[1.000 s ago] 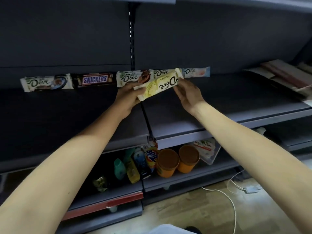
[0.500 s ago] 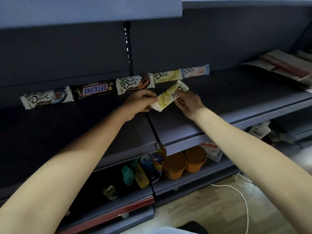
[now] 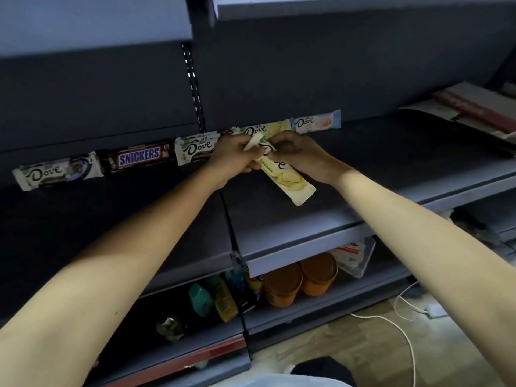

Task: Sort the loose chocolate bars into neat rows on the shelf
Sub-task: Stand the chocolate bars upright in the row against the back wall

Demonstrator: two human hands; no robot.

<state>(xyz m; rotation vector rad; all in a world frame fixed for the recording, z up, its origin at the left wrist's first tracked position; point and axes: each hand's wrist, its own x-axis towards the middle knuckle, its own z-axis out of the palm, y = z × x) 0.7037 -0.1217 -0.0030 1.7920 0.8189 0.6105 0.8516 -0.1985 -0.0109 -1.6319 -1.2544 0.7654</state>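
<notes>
A yellow Dove bar (image 3: 287, 181) is held between both hands above the dark shelf (image 3: 377, 169), tilted with its free end down to the right. My left hand (image 3: 231, 157) pinches its upper end and my right hand (image 3: 301, 157) grips its middle. Along the back wall stands a row: a white Dove bar (image 3: 55, 173), a Snickers bar (image 3: 138, 157), a green-and-white Dove bar (image 3: 195, 148), another yellow Dove bar (image 3: 268, 128) partly hidden behind my hands, and a pale blue Dove bar (image 3: 315, 122).
Flat cardboard packaging (image 3: 469, 110) lies at the shelf's right end. On the shelf below stand two orange tubs (image 3: 300, 280), bottles (image 3: 212, 300) and a plastic bag (image 3: 354, 255). A white cable (image 3: 402, 328) runs over the floor. An upright slotted post (image 3: 192, 85) divides the back wall.
The held yellow bar has swung round: its free end now points down to the right instead of up to the right. Both hands have closed in together nearer the back row.
</notes>
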